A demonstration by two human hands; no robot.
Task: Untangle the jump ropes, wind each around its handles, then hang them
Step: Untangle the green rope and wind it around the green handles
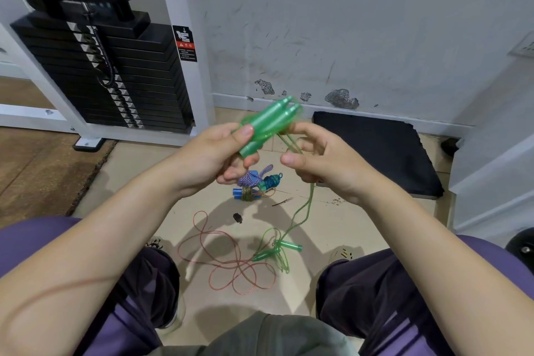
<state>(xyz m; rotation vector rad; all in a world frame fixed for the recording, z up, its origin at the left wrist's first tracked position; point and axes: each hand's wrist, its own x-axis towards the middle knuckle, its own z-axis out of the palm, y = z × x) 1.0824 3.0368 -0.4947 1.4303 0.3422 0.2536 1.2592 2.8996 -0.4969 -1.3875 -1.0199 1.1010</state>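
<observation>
The left hand (228,153) is gripping green handles (270,121), the right hand (315,165) is pinching their rope (303,211), while below, two ropes (239,266) are lying loose.

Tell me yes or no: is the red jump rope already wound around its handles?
No. The red jump rope lies in loose loops on the floor, while the left hand holds the pair of green handles.

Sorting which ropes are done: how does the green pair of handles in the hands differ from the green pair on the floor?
The held green handles lie side by side in the left hand, raised, while the right hand guides their cord. The floor green handles lie apart at an angle, touched by no hand, with their cord loose and looped around them. Both pairs are translucent green with tapered tips.
</observation>
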